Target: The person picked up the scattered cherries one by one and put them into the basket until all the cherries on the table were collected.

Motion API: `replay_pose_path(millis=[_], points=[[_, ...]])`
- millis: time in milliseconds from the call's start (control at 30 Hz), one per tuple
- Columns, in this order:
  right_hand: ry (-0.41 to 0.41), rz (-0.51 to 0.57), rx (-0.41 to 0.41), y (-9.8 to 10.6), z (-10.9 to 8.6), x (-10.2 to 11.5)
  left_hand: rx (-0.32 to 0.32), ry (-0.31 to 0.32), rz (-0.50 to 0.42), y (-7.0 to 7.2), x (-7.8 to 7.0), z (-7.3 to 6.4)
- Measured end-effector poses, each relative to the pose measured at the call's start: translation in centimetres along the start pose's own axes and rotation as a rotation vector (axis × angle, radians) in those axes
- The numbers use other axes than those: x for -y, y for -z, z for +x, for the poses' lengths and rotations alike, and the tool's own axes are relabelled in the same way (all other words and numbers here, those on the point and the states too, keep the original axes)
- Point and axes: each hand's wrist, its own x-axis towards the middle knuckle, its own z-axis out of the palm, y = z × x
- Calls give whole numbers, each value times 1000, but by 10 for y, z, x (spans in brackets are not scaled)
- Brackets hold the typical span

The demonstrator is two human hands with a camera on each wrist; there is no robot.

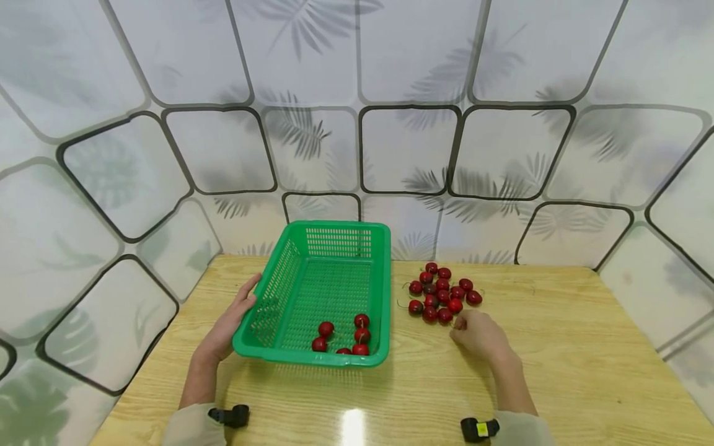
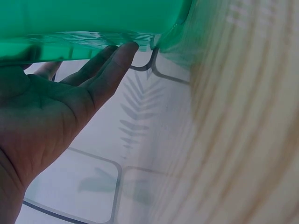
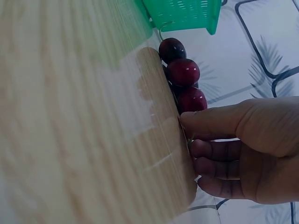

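Note:
A green plastic basket stands on the table with several red cherries near its front side. My left hand rests against the basket's left side; in the left wrist view its fingers reach out fairly straight below the green rim. To the right of the basket lies a loose cluster of dark red cherries, some with stems. My right hand is at the near edge of that cluster, fingers curled low over the table. Seen from the right wrist, its thumb and fingers pinch at a thin green stem beside a cherry.
The light wooden table is glossy and reflects the light. Behind it and along both sides hangs a white cloth with dark outlines and leaf prints. Between basket and cluster runs a narrow strip of tabletop.

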Motion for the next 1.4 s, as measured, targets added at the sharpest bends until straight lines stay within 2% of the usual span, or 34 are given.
replay_pose_path(millis=[500,733,933,1233,1400], points=[[9,23,-27,3,-4,3,3,-9,3,1,0,0],[-4,11,-65,8,-4,5,1,-7,-3,1,0,1],[21,-8,-114,13,-4,9,-1,-10,-1,1,1,1],[51,47,-205,22,-12,28,-6,-4,1,1,1,1],[95,84,-263,27,-20,44,-10,-3,7,1,1,1]])
